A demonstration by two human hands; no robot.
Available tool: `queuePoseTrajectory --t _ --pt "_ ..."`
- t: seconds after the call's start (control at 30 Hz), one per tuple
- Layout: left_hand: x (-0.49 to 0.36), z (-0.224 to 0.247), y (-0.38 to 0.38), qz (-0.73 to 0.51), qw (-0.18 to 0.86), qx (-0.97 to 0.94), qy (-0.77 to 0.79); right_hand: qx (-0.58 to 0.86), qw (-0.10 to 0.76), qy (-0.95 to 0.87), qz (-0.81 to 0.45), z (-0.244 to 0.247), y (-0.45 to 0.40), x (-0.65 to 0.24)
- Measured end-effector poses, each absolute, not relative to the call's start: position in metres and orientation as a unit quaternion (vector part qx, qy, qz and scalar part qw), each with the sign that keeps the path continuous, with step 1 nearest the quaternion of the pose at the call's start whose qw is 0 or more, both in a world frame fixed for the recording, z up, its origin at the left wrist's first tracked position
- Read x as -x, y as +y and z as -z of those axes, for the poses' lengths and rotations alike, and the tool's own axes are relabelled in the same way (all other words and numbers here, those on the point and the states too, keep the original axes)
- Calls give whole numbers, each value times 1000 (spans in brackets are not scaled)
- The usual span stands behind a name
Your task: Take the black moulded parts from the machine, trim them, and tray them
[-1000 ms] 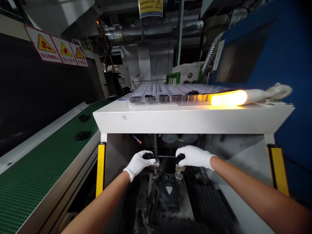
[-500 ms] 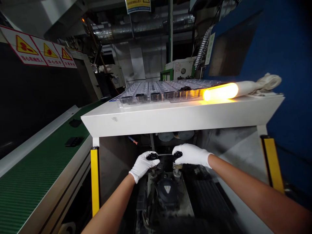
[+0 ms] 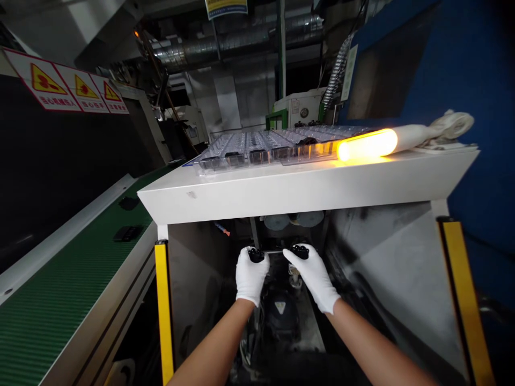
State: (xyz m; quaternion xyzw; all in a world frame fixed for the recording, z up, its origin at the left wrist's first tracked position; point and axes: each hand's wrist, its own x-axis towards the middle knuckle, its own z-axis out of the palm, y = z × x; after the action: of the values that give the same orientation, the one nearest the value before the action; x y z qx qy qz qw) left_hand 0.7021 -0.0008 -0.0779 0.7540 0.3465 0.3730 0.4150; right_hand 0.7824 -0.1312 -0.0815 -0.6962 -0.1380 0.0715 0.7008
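Both hands wear white gloves and are below the front edge of a white table. My left hand (image 3: 251, 274) is closed round a small black part (image 3: 256, 255). My right hand (image 3: 313, 272) grips another black part (image 3: 300, 251), its thumb and fingers around it. A thin metallic rod (image 3: 275, 252) spans the gap between the two hands; whether it joins the black parts is too small to tell. Beneath the hands sits dark machinery with a round black housing (image 3: 280, 316).
Clear plastic trays (image 3: 249, 156) holding black parts lie on the white table (image 3: 257, 193), beside a glowing orange lamp (image 3: 368, 146). Black pieces (image 3: 127, 233) rest on the green conveyor (image 3: 76, 273) at left. Yellow posts (image 3: 164, 311) flank the opening.
My right hand has turned, its wrist now lower and its fingers pointing upward. My left hand has become more upright. The black parts are still held, and the view has shifted slightly.
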Motion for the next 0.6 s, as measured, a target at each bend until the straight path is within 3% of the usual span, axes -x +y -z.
queuePoseTrajectory --t 0.13,0.4,0.6 --pt "-708 83 -1 -417 434 -708 369 686 720 -91 -53 82 -121 -778" --pt "-706 97 3 -431 367 -750 341 719 690 -78 36 90 -116 -778" --pt "-707 95 -1 -403 463 -708 351 731 676 -83 30 89 -116 -776"
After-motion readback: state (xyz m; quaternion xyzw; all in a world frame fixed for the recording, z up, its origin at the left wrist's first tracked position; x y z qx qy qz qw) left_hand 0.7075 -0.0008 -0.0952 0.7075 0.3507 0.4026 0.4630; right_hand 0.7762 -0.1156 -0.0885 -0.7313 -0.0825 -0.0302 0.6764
